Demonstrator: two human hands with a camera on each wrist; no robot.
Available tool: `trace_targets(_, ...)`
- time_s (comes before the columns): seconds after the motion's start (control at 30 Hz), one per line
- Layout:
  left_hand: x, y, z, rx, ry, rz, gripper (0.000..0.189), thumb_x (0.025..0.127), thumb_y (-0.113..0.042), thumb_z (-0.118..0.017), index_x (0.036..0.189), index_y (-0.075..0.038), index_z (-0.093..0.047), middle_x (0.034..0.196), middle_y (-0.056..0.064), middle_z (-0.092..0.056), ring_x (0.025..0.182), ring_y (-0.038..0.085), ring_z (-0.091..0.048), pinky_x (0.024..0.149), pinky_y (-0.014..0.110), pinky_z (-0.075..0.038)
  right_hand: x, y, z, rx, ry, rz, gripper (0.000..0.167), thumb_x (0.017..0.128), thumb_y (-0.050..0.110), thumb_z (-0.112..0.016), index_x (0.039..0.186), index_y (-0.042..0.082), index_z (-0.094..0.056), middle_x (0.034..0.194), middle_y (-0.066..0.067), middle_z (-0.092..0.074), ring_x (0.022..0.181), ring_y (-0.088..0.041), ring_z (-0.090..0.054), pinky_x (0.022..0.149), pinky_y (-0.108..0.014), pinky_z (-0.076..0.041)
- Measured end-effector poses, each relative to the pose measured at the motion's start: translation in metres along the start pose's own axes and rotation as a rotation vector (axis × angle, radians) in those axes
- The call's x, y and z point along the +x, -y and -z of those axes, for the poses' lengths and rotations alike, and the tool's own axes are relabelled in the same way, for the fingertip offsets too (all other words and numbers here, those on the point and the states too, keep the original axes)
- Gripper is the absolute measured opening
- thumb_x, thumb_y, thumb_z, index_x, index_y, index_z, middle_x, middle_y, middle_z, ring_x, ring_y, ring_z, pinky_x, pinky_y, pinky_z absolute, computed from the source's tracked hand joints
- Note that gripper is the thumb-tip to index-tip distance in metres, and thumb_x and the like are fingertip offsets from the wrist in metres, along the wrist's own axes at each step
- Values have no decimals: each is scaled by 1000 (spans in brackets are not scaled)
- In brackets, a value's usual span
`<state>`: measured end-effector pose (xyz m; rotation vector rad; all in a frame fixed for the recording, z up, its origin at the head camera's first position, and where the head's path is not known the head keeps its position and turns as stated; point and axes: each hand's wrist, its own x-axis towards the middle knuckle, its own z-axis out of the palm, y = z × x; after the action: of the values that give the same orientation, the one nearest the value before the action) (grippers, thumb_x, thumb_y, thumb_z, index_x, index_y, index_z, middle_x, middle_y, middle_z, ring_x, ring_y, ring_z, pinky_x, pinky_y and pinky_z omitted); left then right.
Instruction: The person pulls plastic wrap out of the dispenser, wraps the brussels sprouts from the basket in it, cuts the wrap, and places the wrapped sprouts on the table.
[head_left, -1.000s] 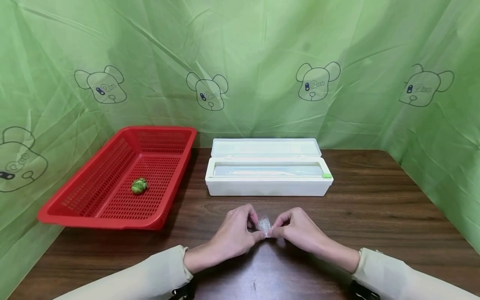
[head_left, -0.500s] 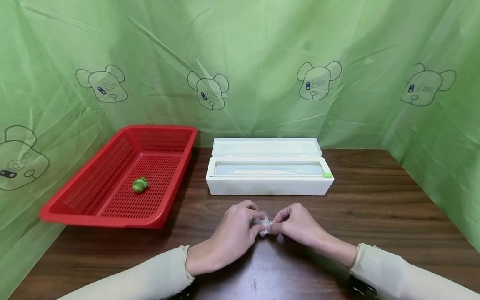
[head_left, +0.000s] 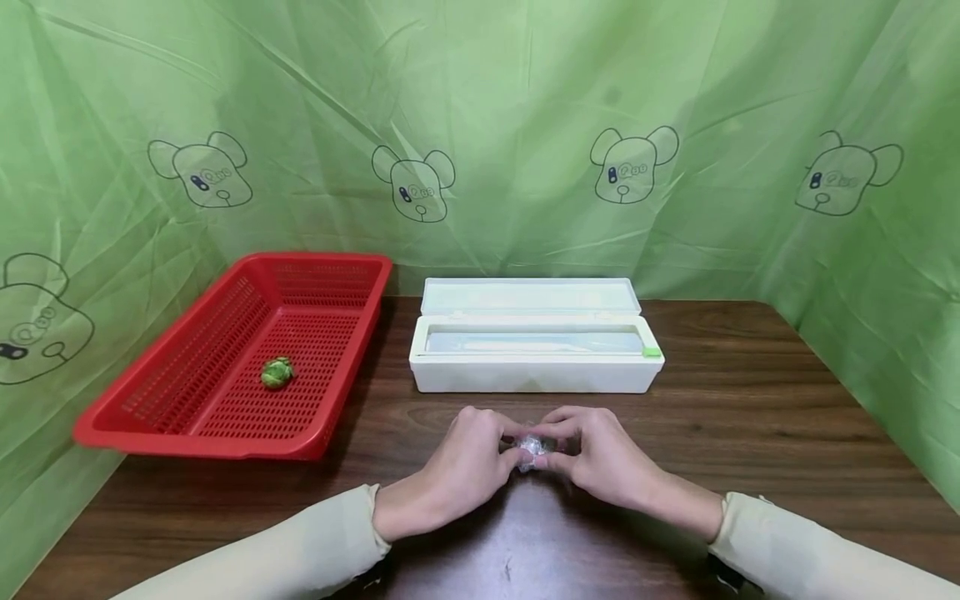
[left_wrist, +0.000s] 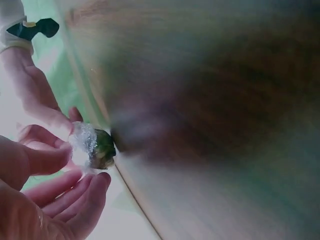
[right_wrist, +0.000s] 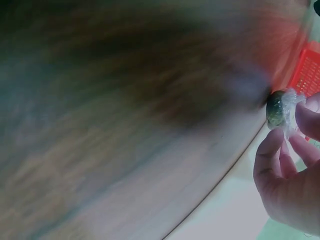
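Between my two hands sits a Brussels sprout, dark green, on the table with clear plastic wrap bunched over its top. My left hand holds it from the left, thumb and fingers at the gathered film. From the other side, my right hand pinches the same film, its fingertips almost meeting the left ones. In the right wrist view the sprout's green underside shows below the crumpled film. The head view hides most of the sprout behind fingers and wrap.
A red perforated basket stands at the left with another Brussels sprout in it. Behind my hands is a white wrap dispenser, lid raised, film roll inside, green cutter slider at its right end. Green curtains enclose the wooden table.
My fingers have shifted round the bundle: the right fingers have spread and moved forward over the wrap, and the left ones have closed in. The film looks more tightly gathered. Basket and dispenser stay put.
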<state>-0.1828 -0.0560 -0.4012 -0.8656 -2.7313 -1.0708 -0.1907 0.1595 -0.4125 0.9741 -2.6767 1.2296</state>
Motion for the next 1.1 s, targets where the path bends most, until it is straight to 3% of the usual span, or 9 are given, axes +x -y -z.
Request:
trace_targets(0.17,-1,3,1,24,17,-14,22,85,-7,-89,107,-8,-84,104,2,-79,100,5,-70,85,26,-58,1,-3,-1,-27,4,13,31,85,13,-90,115,8,-82,103,5,-74,84,-12,-68,69,-30,-56)
trace_targets(0.5,5,12,0,-11,42,-21,16,86,-8,-88,102,-10,-86,95,-2,-79,89,1,-70,76,20,-55,8,-9,-2,-32,7,28,23,84,18,-91,105,9,-85,99,6,-74,89,-14,-70,73,-33,-58)
trace_targets(0.67,8,15,-1,-16,31,-45,18,85,-5,-88,103,-8,-85,95,0,-77,86,8,-70,72,20,-53,12,-11,3,-36,25,9,17,85,18,-91,101,14,-86,104,6,-73,93,-13,-68,78,-35,-57)
trace_targets(0.97,9,14,3,-134,54,67,18,85,1,-86,102,-3,-84,92,7,-79,75,0,-68,63,19,-54,15,-11,2,20,44,-54,14,86,12,-89,99,12,-85,103,5,-76,97,-12,-71,84,-35,-58)
trace_targets(1.1,11,13,3,-101,60,52,13,87,-1,-85,99,-3,-85,93,6,-80,81,2,-69,67,19,-54,15,-11,1,10,28,-55,11,84,10,-90,94,11,-85,99,6,-77,93,-11,-71,81,-36,-59)
